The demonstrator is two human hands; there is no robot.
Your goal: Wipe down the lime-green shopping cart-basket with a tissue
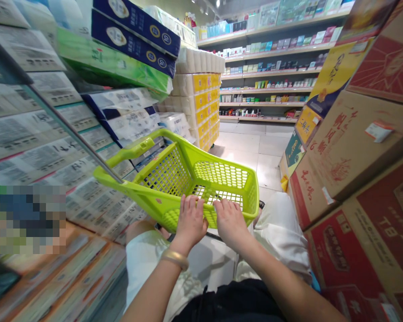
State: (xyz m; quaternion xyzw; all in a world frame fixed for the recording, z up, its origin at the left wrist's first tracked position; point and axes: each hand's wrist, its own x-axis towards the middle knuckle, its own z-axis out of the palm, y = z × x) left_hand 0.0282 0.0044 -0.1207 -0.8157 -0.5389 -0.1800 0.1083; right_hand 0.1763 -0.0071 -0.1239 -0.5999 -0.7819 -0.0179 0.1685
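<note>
A lime-green plastic shopping basket point(251, 188) with lattice sides stands in front of my knees. Nothing shows on its floor. My left hand point(190, 220) and my right hand point(230, 220) lie side by side over the near long rim, fingers bent over the edge and closed on it. A gold bangle point(174, 259) is on the left wrist. From the basket's left end a long grey metal pull handle point(77, 136) slants up to the upper left, and a green carry grip point(143, 145) juts out there.
Stacked cartons point(23, 134) and tissue packs point(114, 60) line the left side. Cardboard boxes point(339, 143) are piled close on the right. Beyond the basket, a tiled floor point(251, 145) leads to shelves point(265, 74) of small goods.
</note>
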